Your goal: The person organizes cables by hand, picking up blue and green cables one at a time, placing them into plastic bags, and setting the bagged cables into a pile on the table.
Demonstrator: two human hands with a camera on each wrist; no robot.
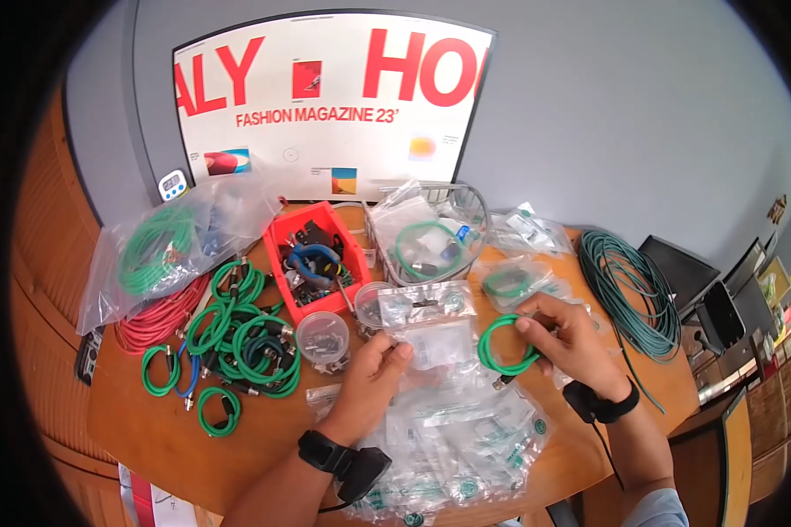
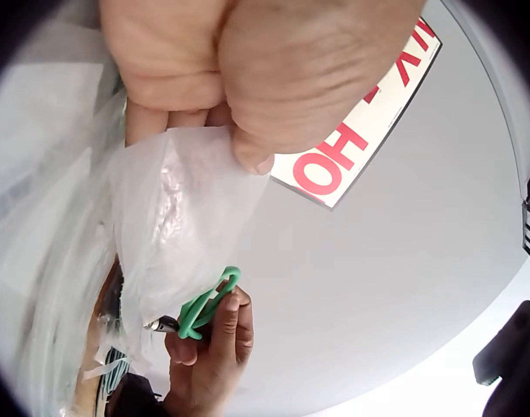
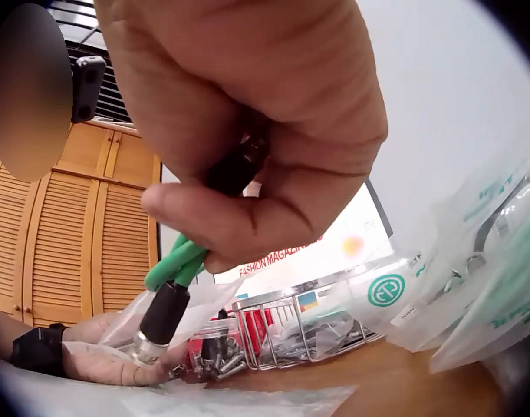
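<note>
Hiding part of the green cable [image 1: 485, 350]: gripping right hand [image 1: 578, 345].

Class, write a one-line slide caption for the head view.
Left hand holding a translucent plastic bag, right hand a coiled green cable, above a brown wooden table.

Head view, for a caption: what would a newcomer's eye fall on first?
Probably the white panel with huge red letters, at the back. Before it sits a red bin, green cables heaped to its left. Nearer, the right hand holds a coiled cable, the left hand a translucent bag.
</note>
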